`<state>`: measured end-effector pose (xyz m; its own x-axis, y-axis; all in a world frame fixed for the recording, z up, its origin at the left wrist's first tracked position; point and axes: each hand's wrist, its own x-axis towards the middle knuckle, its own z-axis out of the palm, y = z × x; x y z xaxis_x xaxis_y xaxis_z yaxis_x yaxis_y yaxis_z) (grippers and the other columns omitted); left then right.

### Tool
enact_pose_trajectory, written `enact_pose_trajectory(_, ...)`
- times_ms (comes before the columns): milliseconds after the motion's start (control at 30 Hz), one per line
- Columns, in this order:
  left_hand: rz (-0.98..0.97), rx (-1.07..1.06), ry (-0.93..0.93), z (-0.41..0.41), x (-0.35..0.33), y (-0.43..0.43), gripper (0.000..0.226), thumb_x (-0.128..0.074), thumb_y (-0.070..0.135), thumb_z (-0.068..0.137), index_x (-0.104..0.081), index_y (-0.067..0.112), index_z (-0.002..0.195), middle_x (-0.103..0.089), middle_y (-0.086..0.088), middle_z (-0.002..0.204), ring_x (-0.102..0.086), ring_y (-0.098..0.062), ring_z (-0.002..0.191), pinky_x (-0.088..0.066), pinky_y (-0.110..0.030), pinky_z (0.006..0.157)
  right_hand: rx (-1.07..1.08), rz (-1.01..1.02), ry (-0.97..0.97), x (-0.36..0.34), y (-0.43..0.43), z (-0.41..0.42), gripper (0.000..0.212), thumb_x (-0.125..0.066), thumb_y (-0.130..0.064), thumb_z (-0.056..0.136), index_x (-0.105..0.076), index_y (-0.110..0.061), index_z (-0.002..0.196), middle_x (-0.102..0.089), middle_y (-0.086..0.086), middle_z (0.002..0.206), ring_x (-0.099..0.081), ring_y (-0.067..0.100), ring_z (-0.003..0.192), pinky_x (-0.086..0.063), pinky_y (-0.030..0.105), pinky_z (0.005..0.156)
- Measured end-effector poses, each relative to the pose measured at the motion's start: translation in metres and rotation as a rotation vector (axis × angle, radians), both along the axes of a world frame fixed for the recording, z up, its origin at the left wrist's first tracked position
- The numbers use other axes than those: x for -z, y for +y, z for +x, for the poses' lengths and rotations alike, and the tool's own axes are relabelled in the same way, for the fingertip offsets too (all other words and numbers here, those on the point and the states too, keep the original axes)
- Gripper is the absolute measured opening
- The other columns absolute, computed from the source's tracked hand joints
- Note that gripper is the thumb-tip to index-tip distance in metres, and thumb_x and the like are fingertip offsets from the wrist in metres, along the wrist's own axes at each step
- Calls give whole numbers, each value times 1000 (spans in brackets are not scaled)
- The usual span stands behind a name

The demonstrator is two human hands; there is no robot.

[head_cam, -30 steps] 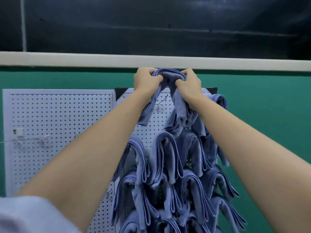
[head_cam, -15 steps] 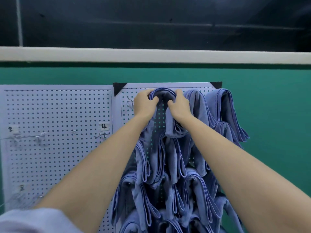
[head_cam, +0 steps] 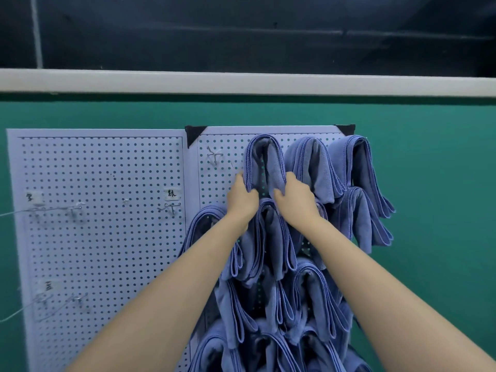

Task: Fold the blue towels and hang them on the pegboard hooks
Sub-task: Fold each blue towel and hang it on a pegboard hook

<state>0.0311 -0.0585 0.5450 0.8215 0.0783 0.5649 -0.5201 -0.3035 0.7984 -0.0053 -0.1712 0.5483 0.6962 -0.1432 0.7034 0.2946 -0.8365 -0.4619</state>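
A folded blue towel (head_cam: 264, 159) hangs draped over a hook in the top row of the right pegboard (head_cam: 222, 183). My left hand (head_cam: 241, 198) grips its left hanging side low down. My right hand (head_cam: 294, 197) grips its right hanging side at the same height. To its right, two more folded blue towels (head_cam: 314, 167) hang in the top row. Several others (head_cam: 271, 237) fill the rows below, partly hidden by my forearms.
A bare wire hook (head_cam: 214, 157) sticks out at the top left of the right pegboard. The left pegboard (head_cam: 107, 237) carries several bare hooks (head_cam: 170, 209) and small paper labels (head_cam: 171, 194). Green wall surrounds both boards, with a white ledge above.
The towel came down from above the board onto a top-row hook. Both hands slid from its top fold down along its two hanging sides.
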Motion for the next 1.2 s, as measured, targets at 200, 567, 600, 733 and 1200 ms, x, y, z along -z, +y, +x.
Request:
enact_pose_trajectory(200,-23,36,99,-34,3,12,56,-50,8,97,-30,19,148,-44,1,141,-50,-17,111,-40,-24,87,-164,86,64,5,-10,-21,38,-57,-25,94,-43,-5,124,-58,14,104,-48,16,68,-37,30,59)
enact_pose_trajectory(567,117,-11,148,-139,66,63,26,-57,13,94,-60,14,120,-60,-8,119,-56,-19,104,-47,-33,88,-242,-26,89,63,15,-105,30,-56,-26,95,-55,-9,120,-61,8,111,-58,22,99,-48,37,87)
enact_pose_trajectory(600,141,-21,164,-147,79,69,22,-57,12,94,-63,14,115,-62,-7,114,-57,-18,102,-47,-32,83,-249,-40,112,75,20,-111,27,-56,-25,95,-57,-10,117,-62,7,108,-58,21,96,-49,36,86)
enact_pose_trajectory(733,201,-40,269,-170,136,96,21,-55,6,94,-66,10,111,-64,-9,107,-55,-16,96,-42,-27,78,-290,-63,232,133,42,-129,24,-56,-25,95,-58,-12,114,-63,2,104,-58,19,92,-50,38,85)
enact_pose_trajectory(1200,145,-86,855,-156,412,173,20,-53,-6,92,-67,-4,106,-66,-15,111,-59,-25,103,-47,-35,97,-347,-94,849,395,102,-124,22,-53,-20,94,-58,-9,113,-64,8,102,-55,21,83,-47,32,72)
